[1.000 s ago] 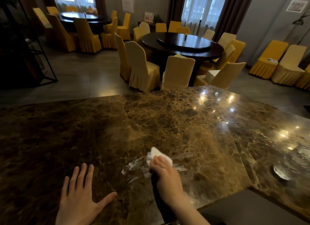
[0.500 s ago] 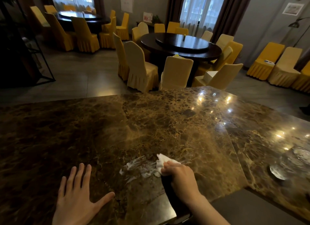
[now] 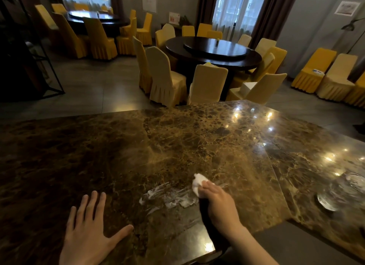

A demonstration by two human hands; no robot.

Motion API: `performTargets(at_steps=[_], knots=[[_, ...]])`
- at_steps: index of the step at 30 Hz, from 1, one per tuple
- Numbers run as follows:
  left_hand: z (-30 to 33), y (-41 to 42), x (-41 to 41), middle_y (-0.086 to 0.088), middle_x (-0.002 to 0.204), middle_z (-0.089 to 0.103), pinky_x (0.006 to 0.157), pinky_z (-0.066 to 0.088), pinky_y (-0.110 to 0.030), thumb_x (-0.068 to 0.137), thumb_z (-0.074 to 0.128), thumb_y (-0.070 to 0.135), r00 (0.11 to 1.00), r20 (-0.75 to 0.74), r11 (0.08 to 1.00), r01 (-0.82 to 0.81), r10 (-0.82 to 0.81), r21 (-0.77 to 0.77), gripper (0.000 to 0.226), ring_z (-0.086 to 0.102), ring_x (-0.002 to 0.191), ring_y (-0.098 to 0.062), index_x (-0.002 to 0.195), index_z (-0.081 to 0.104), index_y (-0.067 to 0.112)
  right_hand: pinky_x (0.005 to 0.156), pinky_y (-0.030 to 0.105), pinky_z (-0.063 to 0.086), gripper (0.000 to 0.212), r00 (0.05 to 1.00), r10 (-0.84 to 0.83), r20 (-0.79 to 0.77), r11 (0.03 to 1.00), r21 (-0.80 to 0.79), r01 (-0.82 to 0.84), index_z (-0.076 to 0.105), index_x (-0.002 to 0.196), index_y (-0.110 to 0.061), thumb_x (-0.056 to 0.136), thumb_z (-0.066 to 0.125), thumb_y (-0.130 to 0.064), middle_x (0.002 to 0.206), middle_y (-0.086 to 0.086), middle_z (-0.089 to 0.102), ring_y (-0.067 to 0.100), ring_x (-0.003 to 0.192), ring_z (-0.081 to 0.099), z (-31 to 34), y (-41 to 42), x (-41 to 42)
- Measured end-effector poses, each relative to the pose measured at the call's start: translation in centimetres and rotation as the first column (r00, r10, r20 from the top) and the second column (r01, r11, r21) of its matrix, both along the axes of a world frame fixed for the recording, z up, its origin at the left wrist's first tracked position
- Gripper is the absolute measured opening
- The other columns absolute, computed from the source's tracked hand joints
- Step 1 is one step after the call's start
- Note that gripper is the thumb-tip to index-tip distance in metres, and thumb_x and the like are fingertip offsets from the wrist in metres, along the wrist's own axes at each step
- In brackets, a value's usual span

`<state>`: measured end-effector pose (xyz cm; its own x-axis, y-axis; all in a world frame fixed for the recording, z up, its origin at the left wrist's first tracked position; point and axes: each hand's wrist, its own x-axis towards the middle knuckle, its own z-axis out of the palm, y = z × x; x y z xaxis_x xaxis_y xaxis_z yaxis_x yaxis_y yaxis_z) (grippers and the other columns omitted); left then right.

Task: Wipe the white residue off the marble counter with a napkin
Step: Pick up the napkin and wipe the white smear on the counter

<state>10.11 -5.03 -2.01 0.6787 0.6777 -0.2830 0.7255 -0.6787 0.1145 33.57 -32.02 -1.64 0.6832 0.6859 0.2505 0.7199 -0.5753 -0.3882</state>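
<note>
A streaky patch of white residue (image 3: 167, 196) lies on the brown marble counter (image 3: 177, 146), near its front edge. My right hand (image 3: 219, 203) is closed around a crumpled white napkin (image 3: 198, 184) and presses it on the counter at the right end of the smear. My left hand (image 3: 90, 233) rests flat on the marble to the left, fingers spread, holding nothing, well apart from the residue.
The counter's front edge runs just below my hands, with a corner step at the lower right (image 3: 288, 219). A glass dish (image 3: 327, 199) sits on the adjoining slab at the right. Beyond the counter stand a round dark table (image 3: 215, 51) and covered chairs (image 3: 164, 77).
My right hand with the napkin has swept from the middle of the smear to its right end. The left hand has stayed flat in place.
</note>
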Motion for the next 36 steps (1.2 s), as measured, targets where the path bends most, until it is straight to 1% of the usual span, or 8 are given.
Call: performTargets(at_steps=[3,10,15,20,27,29,32,36], knots=[[0.2,0.1,0.2,0.005,0.162,-0.035,0.131,-0.013,-0.049,0.036,-0.014,0.112,1.000,-0.020,1.000,0.001,-0.002,-0.008,0.144,-0.027,0.156,-0.020,0.150,-0.034,0.027,0.096,0.037,0.057,0.034,0.992,0.111,0.055,0.994,-0.030,-0.109,0.071,0.118,-0.030,0.090,0.068,-0.011,0.132,-0.011,0.066,0.011,0.128,0.056,0.1,-1.3,-0.5],[0.9,-0.1,0.4,0.005,0.159,-0.037,0.130,-0.013,-0.049,0.033,-0.014,0.111,0.999,-0.045,1.000,-0.001,0.000,-0.027,0.143,-0.026,0.156,-0.020,0.147,-0.037,0.027,0.079,0.042,0.058,0.020,0.941,-0.336,0.045,0.930,-0.141,0.339,0.073,0.084,-0.026,0.089,0.063,-0.010,0.111,0.001,0.072,0.024,0.107,0.067,1.6,-1.3,3.3],[1.0,-0.3,0.5,0.005,0.158,-0.036,0.130,-0.012,-0.049,0.035,-0.012,0.110,0.998,-0.059,1.000,-0.005,0.004,-0.012,0.141,-0.024,0.156,-0.020,0.146,-0.037,0.027,0.066,0.034,0.061,0.023,0.997,0.002,0.080,0.998,-0.065,0.003,0.075,0.092,-0.033,0.079,0.074,-0.014,0.101,-0.012,0.074,0.011,0.100,0.069,0.1,-0.8,-1.3],[1.0,-0.1,0.5,0.005,0.158,-0.037,0.130,-0.013,-0.049,0.034,-0.011,0.112,0.998,-0.058,1.000,-0.014,0.013,-0.022,0.142,-0.025,0.156,-0.020,0.146,-0.037,0.028,0.093,0.040,0.057,0.032,0.985,-0.167,0.031,0.972,-0.160,0.170,0.077,0.107,-0.033,0.088,0.065,-0.009,0.131,-0.007,0.067,0.017,0.120,0.063,1.7,-2.7,2.3],[0.8,-0.1,0.5,0.006,0.158,-0.038,0.131,-0.012,-0.048,0.032,-0.015,0.112,0.998,-0.057,1.000,-0.020,0.018,-0.024,0.143,-0.026,0.156,-0.019,0.146,-0.037,0.028,0.073,0.030,0.053,0.024,0.972,-0.203,-0.122,0.975,-0.117,0.189,0.080,0.083,-0.026,0.085,0.068,-0.005,0.085,-0.009,0.074,0.014,0.084,0.066,2.2,-0.4,0.7],[0.8,0.0,0.5,0.005,0.159,-0.037,0.131,-0.012,-0.048,0.032,-0.016,0.112,0.998,-0.058,0.999,-0.015,0.014,-0.030,0.143,-0.026,0.156,-0.020,0.146,-0.037,0.028,0.071,0.018,0.054,0.029,0.882,-0.246,-0.401,0.955,0.055,0.292,0.082,0.088,-0.025,0.084,0.069,0.000,0.087,-0.010,0.076,0.001,0.076,0.067,3.2,-0.7,2.0],[0.9,-0.1,0.4,0.005,0.159,-0.037,0.130,-0.013,-0.048,0.031,-0.017,0.112,0.998,-0.056,0.999,-0.016,0.014,-0.033,0.143,-0.026,0.156,-0.020,0.146,-0.038,0.028,0.051,0.032,0.058,0.033,0.451,-0.227,-0.863,0.655,0.208,0.726,0.079,0.090,-0.016,0.085,0.062,0.012,0.085,0.012,0.076,0.021,0.064,0.071,4.3,-1.5,5.0],[0.9,-0.1,0.5,0.006,0.157,-0.038,0.131,-0.011,-0.048,0.032,-0.016,0.112,0.997,-0.069,0.999,-0.020,0.018,-0.027,0.144,-0.025,0.156,-0.019,0.146,-0.037,0.028,0.072,0.044,0.060,0.039,0.239,-0.270,-0.933,0.506,0.073,0.859,0.077,0.096,-0.008,0.081,0.052,0.018,0.095,0.019,0.071,0.036,0.081,0.067,3.1,-2.7,7.6]])
